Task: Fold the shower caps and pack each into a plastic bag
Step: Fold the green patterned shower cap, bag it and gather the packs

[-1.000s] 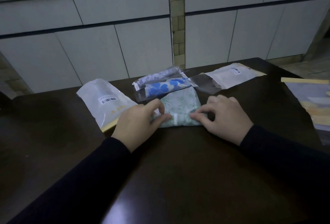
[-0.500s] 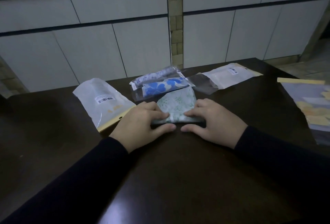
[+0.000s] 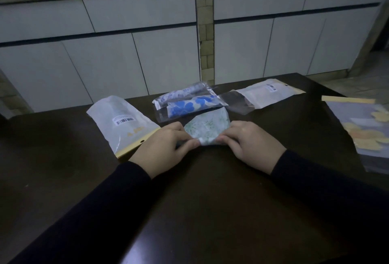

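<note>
A pale green flowered shower cap [image 3: 207, 125] lies on the dark table [image 3: 210, 190], its near edge rolled up. My left hand [image 3: 163, 147] pinches the left end of that roll and my right hand [image 3: 250, 143] pinches the right end. Just behind it lie two packed caps in clear bags: a blue-flowered cap [image 3: 189, 105] and a grey-patterned cap [image 3: 181, 94]. An empty clear plastic bag [image 3: 236, 101] lies to their right.
A white barcode pouch with a yellow strip [image 3: 123, 122] lies by my left hand. A second white pouch [image 3: 269, 93] sits at the back right. A bag with yellow flowers [image 3: 366, 131] lies at the table's right edge. White cabinets [image 3: 147, 42] stand behind.
Both hands have moved closer together and rolled the near edge of the green cap further up. The visible part of the cap has become shorter and narrower.
</note>
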Motion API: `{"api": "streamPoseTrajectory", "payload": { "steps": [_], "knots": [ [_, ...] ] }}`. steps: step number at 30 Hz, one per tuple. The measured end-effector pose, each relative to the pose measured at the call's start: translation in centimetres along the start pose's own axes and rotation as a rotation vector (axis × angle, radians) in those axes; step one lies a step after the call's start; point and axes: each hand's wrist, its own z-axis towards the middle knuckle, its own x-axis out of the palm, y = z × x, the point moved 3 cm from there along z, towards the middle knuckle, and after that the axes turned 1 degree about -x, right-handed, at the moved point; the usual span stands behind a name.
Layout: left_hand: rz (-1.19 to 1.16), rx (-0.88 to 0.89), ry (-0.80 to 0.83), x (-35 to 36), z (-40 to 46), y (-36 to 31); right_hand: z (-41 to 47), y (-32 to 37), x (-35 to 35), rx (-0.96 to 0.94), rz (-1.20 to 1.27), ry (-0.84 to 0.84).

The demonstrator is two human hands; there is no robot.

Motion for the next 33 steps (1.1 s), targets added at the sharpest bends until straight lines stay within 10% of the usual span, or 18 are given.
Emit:
{"api": "streamPoseTrajectory", "payload": {
  "steps": [11,16,33],
  "knots": [
    [-0.03,-0.138,-0.063,0.0,0.3,-0.6,0.2,-0.8,-0.5,0.102,-0.146,-0.122],
    [0.14,0.077,-0.229,0.2,0.2,-1.0,0.2,-0.6,-0.6,-0.018,-0.102,-0.231],
    [0.197,0.048,-0.113,0.5,0.2,-1.0,0.3,-1.2,-0.5,0.033,-0.136,-0.023]
  ]
}}
